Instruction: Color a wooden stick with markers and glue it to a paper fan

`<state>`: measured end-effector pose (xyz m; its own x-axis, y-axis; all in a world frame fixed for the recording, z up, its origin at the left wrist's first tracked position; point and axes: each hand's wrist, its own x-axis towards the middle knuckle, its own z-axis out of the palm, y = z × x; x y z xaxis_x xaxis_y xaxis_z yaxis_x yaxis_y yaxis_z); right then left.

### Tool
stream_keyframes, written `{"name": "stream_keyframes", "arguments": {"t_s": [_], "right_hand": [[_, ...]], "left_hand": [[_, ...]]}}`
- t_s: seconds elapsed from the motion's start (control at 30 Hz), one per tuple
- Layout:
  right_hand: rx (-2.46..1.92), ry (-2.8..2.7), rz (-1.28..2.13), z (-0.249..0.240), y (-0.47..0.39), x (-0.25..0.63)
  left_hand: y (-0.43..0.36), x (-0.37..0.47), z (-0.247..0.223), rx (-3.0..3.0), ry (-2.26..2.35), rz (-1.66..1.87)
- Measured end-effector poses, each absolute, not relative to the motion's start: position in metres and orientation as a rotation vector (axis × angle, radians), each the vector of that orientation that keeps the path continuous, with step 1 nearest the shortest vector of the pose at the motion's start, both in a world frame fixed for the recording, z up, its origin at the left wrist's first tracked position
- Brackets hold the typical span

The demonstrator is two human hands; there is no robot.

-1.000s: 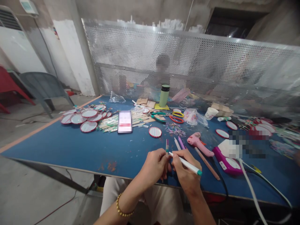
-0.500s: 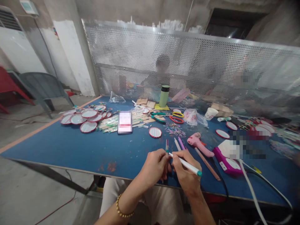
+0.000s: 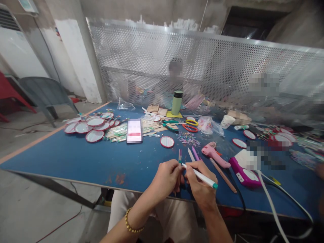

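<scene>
My left hand [image 3: 168, 177] is closed around a thin wooden stick [image 3: 180, 156], held upright with purple and green bands on its upper end. My right hand [image 3: 201, 182] pinches a white marker pen [image 3: 202, 177] with a green end cap. The marker's tip touches or nearly touches the stick beside the green band; I cannot tell which. Just beyond my hands lie a white pen [image 3: 190, 155] and a purple pen [image 3: 195, 153]. A round red-rimmed disc [image 3: 167, 141] rests on the blue table [image 3: 83, 162] farther off.
A pink glue gun [image 3: 215, 155] and a magenta box [image 3: 244, 175] with cables sit to the right. Red-rimmed discs [image 3: 95, 135] are heaped at the left, next to bundled sticks [image 3: 116, 132] and a phone [image 3: 134, 131]. Behind stand a green bottle [image 3: 177, 103] and a perforated metal screen [image 3: 141, 50].
The view has shifted very slightly. Both hands keep almost the same pose, with the marker still at the stick.
</scene>
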<state>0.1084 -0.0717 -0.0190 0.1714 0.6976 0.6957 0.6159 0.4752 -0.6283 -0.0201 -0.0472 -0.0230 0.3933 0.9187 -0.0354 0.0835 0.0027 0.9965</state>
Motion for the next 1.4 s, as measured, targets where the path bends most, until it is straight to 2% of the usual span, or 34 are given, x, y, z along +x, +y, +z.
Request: {"name": "stream_keyframes", "arguments": {"t_s": [0.83,1.4], "right_hand": [[-1.115,-1.299,0.14,-0.035,-0.077,0.11],[-1.169,-1.464,0.152,-0.028,-0.074,0.111]], "left_hand": [[-0.045,-0.016,-0.025,1.274,0.919,0.895],[-0.046,-0.021,-0.022,1.441,0.942,0.82]]}}
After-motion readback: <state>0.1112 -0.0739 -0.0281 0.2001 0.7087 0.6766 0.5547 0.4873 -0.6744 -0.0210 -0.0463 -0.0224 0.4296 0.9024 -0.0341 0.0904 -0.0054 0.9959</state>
